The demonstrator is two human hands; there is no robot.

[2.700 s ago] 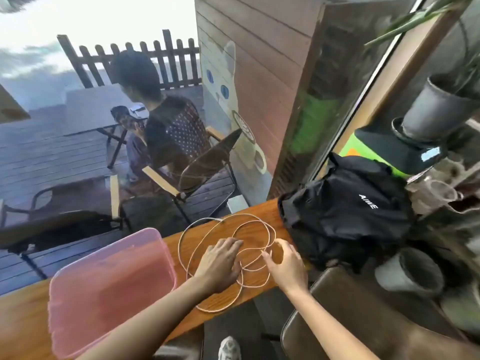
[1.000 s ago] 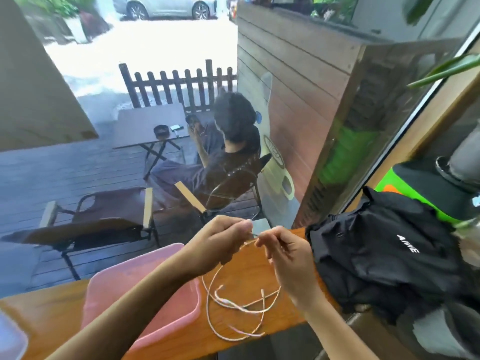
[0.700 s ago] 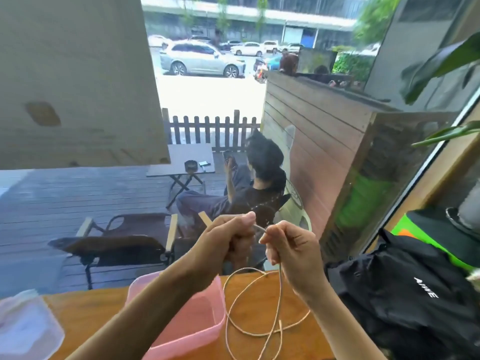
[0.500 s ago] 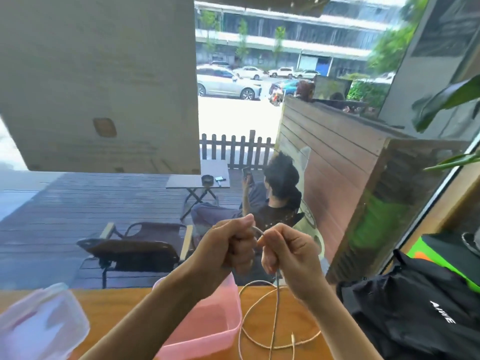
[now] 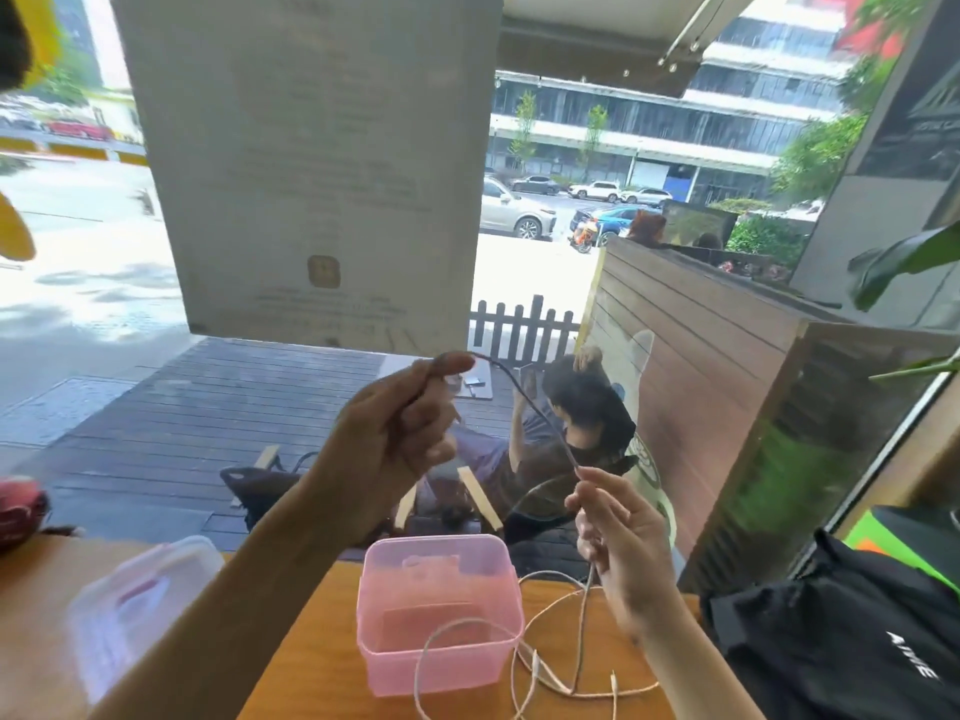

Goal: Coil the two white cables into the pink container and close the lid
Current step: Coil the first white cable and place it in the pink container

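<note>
While our left hand (image 5: 395, 439) and right hand (image 5: 618, 532) both pinch one cable (image 5: 540, 413) above the open box (image 5: 441, 615), slack at 5 o'clock on the tabletop (image 5: 311, 667) could tangle with the second cable; lid (image 5: 140, 605) waits at 9.

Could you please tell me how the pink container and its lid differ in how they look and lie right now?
The pink translucent plastic container stands upright and open on the wooden counter, beside the white cable, one loop lying across its near rim; the clear plastic lid lies apart to its left. The container is deep and evenly pink; the lid is shallow and mostly colourless. Both are rounded rectangles of see-through plastic.
</note>
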